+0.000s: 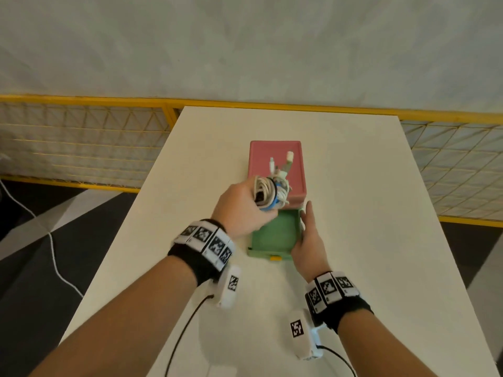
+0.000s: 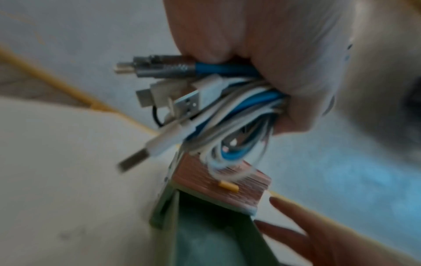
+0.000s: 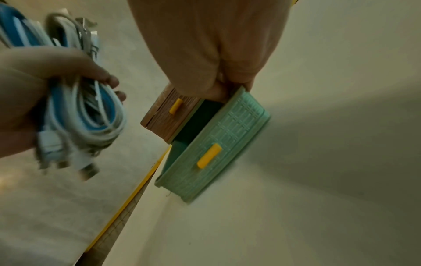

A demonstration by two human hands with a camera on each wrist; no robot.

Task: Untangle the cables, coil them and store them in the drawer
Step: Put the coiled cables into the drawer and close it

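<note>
A person's left hand (image 1: 239, 206) reaches forward over the white table (image 1: 381, 240), fingers curled tight round a coiled bundle of cables (image 1: 268, 193), white and blue loops with several plugs sticking out past the knuckles. The bundle hangs in the air just above the green drawer (image 1: 273, 235), at the edge where the drawer meets the pink drawer box (image 1: 276, 164) it is pulled out from. The right hand (image 1: 309, 240) lies along the drawer's right wall, fingers nearly straight and pointing toward the pink box, the palm against the green side; the right wrist view shows fingertips over the drawer's rim, though how firmly they grasp it cannot be told. The drawer stands open, its inside bare green, its patterned front carrying a small yellow handle (image 1: 275, 258). Beyond the drawer box, a yellow mesh fence (image 1: 81, 148) runs behind the table.
</note>
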